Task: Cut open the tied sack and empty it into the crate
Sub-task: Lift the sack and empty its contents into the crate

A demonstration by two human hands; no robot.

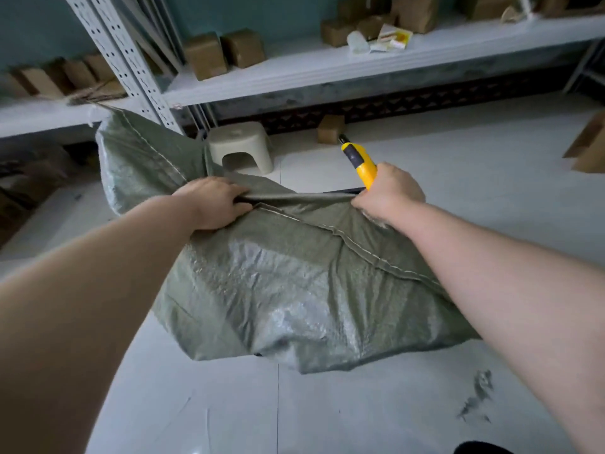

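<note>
Green woven sack point(294, 283) fills centre of frame, bulging, w/ a stitched seam running from upper left down to lower right. Its far end flops up toward the upper left by the shelf post point(131, 60).

Left hand point(212, 204), centre-left: fingers curled into a fold of the sack at the seam, gripping fabric.

Right hand point(389, 191), centre-right: fist closed round the yellow utility knife point(360, 162), tip pointing up & away; same hand also bunches sack fabric beneath it. Can't tell if the blade is out.

Thin dark edge point(340, 191) shows behind the fold btwn the 2 hands; can't tell what it is.

Behind: a beige stool point(242, 145) and 1 small box point(330, 128) on the pale floor point(229, 404), and a white shelf point(327, 67) w/ brown boxes point(206, 55) across the top.
</note>
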